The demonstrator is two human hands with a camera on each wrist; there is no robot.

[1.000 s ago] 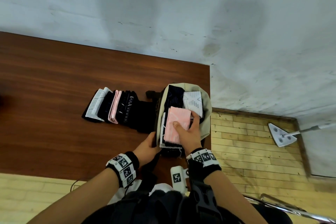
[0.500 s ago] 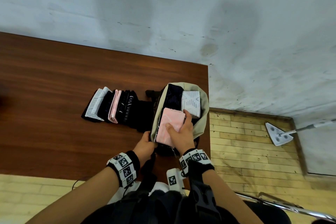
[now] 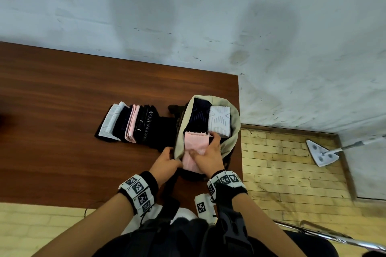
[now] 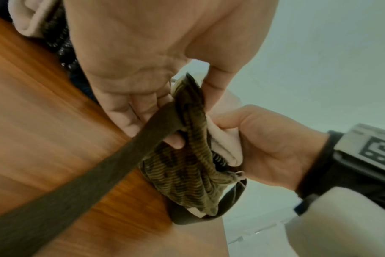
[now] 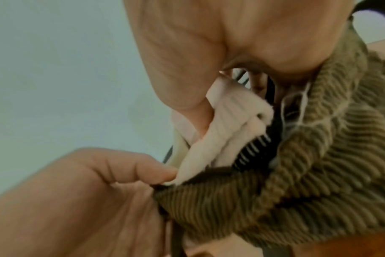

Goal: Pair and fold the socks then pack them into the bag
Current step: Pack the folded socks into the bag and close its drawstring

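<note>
An olive corduroy bag (image 3: 235, 129) lies open at the table's right end. A navy sock pair (image 3: 198, 115) and a white patterned pair (image 3: 219, 122) lie in its far part. My right hand (image 3: 205, 148) holds a folded pink sock pair (image 3: 195, 143) in the bag's near part, thumb on top and fingers round its right edge. In the right wrist view the pink pair (image 5: 226, 125) sits just inside the bag's zip edge (image 5: 319, 173). My left hand (image 3: 170, 158) grips the bag's near left rim (image 4: 193, 125), next to its dark strap (image 4: 99, 173).
A row of folded sock pairs (image 3: 133, 124), white, navy, pink and black, lies on the wooden table (image 3: 62, 110) left of the bag. The table's right edge runs just beside the bag. A mop head (image 3: 320, 153) lies on the floor at the right.
My right hand has slid the pink pair left and lower into the bag's near part. My left hand has moved up along the bag's left rim and holds it.
</note>
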